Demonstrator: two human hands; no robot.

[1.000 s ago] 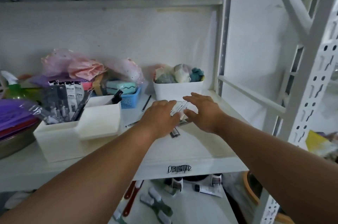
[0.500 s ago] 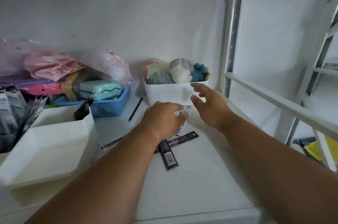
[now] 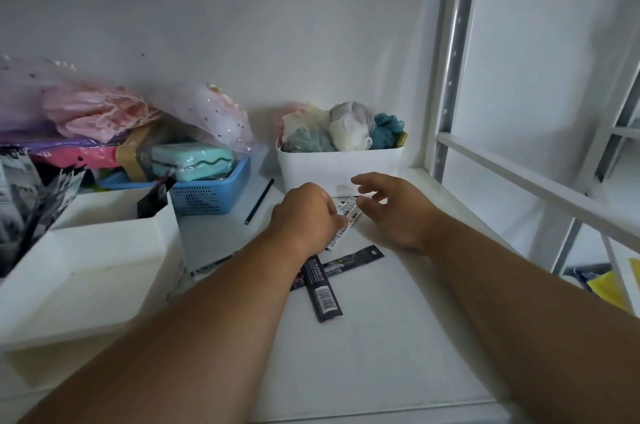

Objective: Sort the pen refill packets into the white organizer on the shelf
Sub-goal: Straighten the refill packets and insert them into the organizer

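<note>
— Fingers first: what are they doing?

— Fingers of the left hand (image 3: 304, 212) are curled over a white refill packet (image 3: 346, 215) and grip it; only its printed end shows past the knuckles, pointing toward the right hand (image 3: 394, 212). That hand's fingers are spread and loosely bent, close to the packet's end, holding nothing — whether a fingertip touches it, I cannot tell.

— Where are the other packets?

— Two black refill packets (image 3: 323, 292) lie crossed on the white shelf (image 3: 398, 337), just beneath the left wrist. One shows a barcode and points toward the camera; the other angles off to the right, a punched hole at its far end.

— And the organizer?

— White organizer (image 3: 86, 267) sits at the left of the shelf, well apart from the hands. A dark packet (image 3: 156, 196) stands in its rear compartment, and more black-and-white packets (image 3: 31, 201) stand at the far left edge; I cannot tell which compartment they are in.

— Anything else up there?

— A white bin (image 3: 341, 170) of bundled cloths stands just behind the hands. A dark pencil (image 3: 259, 201) lies between that bin and a blue basket (image 3: 214, 191), which holds a mint-green case (image 3: 192, 160). Pink and sheer wrapping (image 3: 104, 111) is heaped over the basket.
</note>
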